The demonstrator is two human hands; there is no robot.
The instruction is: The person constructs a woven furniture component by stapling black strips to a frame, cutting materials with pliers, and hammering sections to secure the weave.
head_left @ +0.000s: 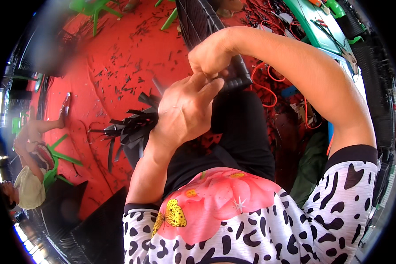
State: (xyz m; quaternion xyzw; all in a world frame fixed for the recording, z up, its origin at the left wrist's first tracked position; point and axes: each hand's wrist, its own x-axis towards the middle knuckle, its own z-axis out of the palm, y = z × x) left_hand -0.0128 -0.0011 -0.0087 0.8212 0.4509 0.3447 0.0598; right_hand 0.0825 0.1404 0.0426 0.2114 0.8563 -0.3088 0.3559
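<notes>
Between the two hands, right at the grip, sits the lower end of a dark woven panel (240, 75) of black strips, a long piece that runs up and away from the grip toward the top of the view. Its right hand (209, 55) is curled shut over the panel's edge, fingers wrapped round the weave from above. Just below it, and touching it, the left hand (185, 110) shows its back to the camera, fingers bent and pressed up against the same end of the panel; whether those fingers pinch a strip or only press on it cannot be told, since the palm side is hidden.

Left of the grip and a little below, a bundle of loose black strips (132, 127) fans outward from under the left wrist over the red floor (101, 66). That floor, beyond the grip on the left, is strewn with short black offcuts. Right of the grip, orange cord (268, 88) loops lie on the floor, and farther up to the right stands a green surface (317, 31) with small tools on it. Far left of the grip, near the rim, another person (28, 176) sits low beside a green plastic chair (57, 158).
</notes>
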